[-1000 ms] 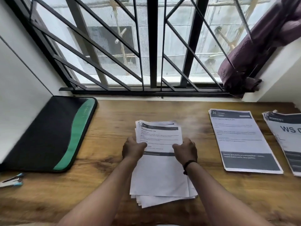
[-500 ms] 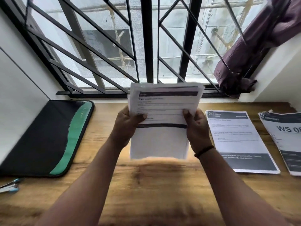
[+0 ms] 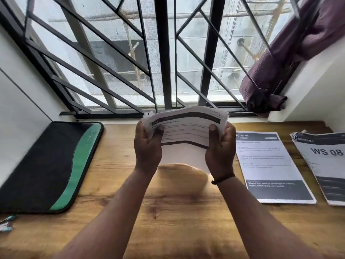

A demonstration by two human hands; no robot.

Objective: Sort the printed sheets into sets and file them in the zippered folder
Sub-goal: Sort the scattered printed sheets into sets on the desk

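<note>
The wooden bench (image 3: 177,212) is seen to carry, at its left end, the zippered folder (image 3: 46,169), a black, padded-looking case with a green wave, laid flat; whether its zip is drawn cannot be told, and nothing of its contents is shown, so it is judged not yet to hold any of the visible sheets. At the right two sorted lots are laid face up and just beside each other: a sheet headed "KITCHEN" (image 3: 270,165) and a small pile marked "WS 08" (image 3: 324,165) (its upper corner looks dog-eared). The unsorted stack of sheets (image 3: 186,128) is held in the air above the middle of the bench, clear of the wood, bowed upward across its width with the top edges fanning unevenly. It is gripped at both side edges: the left hand (image 3: 148,148) has its thumb pressed on the printed face and its fingers curled behind, and the right hand (image 3: 220,148) pinches the opposite edge in the same way, so each grip is closed on paper. The stack is judged light, limp and slippery between leaves; a hold at one edge only would probably let it droop and slide apart. It is best taken at both long edges, or supported flat from beneath, and squared on the bench before filing. A small blue-and-white item (image 3: 7,222) at the left edge cannot be identified.
</note>
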